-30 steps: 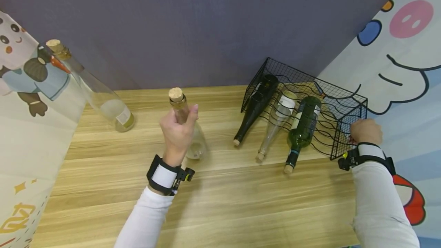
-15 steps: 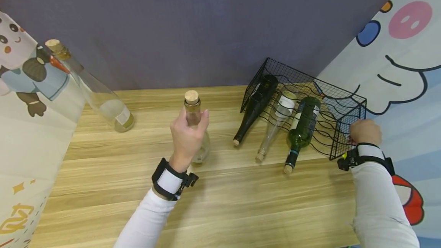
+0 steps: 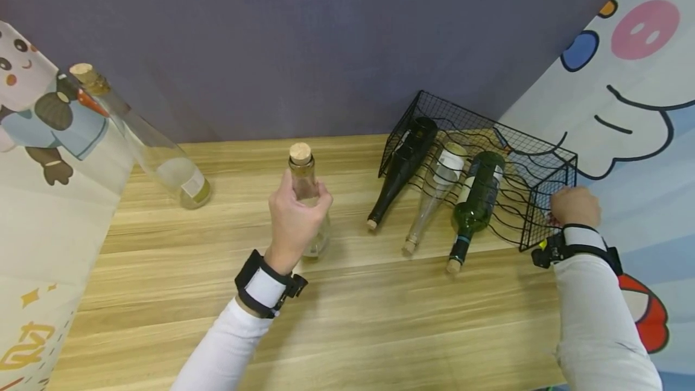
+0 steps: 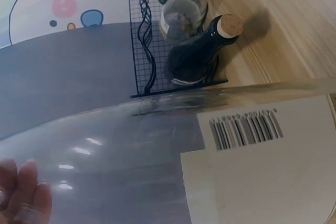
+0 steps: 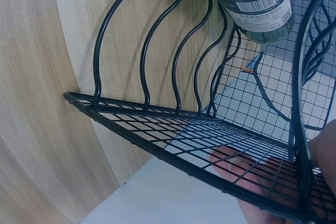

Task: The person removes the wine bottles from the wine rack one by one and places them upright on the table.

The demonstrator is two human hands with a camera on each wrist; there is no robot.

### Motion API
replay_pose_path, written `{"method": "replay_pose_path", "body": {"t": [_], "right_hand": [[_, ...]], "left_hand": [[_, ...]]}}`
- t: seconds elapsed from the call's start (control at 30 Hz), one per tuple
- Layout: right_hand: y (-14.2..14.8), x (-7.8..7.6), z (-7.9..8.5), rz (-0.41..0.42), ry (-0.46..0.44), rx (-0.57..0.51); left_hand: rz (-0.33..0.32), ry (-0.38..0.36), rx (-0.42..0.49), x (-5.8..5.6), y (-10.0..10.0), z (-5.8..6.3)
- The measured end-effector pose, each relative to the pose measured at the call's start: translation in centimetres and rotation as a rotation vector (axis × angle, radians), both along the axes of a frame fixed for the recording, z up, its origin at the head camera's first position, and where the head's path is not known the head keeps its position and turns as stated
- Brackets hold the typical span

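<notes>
My left hand (image 3: 295, 222) grips a clear corked glass bottle (image 3: 303, 181) round its neck; the bottle stands tilted above the wooden table, left of the rack. In the left wrist view this bottle (image 4: 121, 156) fills the lower half, with a pale barcode label near its base. At the right, my right hand (image 3: 575, 207) holds the end panel of a black wire wine rack (image 3: 543, 210). Fingers (image 5: 244, 174) show behind the mesh in the right wrist view. Lying in the rack are a dark bottle (image 3: 404, 165), a clear bottle (image 3: 437, 186) and a green bottle (image 3: 478, 195), corks toward me.
Another clear corked bottle (image 3: 168, 162) stands at the back left of the wooden table (image 3: 380, 330). A grey wall panel (image 3: 326, 47) rises behind. Cartoon-printed panels (image 3: 641, 137) flank both sides, the right one close beside the rack.
My left hand has shifted to the right with the clear bottle, mostly in the first half second. The right hand and the rack stay where they were.
</notes>
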State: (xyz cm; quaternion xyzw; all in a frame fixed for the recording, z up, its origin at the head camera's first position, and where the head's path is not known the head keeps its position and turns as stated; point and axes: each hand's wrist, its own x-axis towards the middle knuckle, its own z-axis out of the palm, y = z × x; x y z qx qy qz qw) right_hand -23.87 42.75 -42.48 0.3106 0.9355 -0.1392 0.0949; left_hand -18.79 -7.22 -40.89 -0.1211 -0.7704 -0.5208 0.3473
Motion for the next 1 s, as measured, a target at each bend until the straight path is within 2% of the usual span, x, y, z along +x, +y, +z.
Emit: {"method": "replay_pose_path", "body": {"t": [0.67,1.0], "right_hand": [[0.4,-0.1,0.0,-0.003,-0.019,-0.01],[0.3,-0.1,0.1,0.003,-0.028,-0.004]], "left_hand": [[-0.023,0.005,0.03,-0.1,-1.1,0.1],[0.008,0.027,0.035,-0.2,-2.0,-0.1]]}}
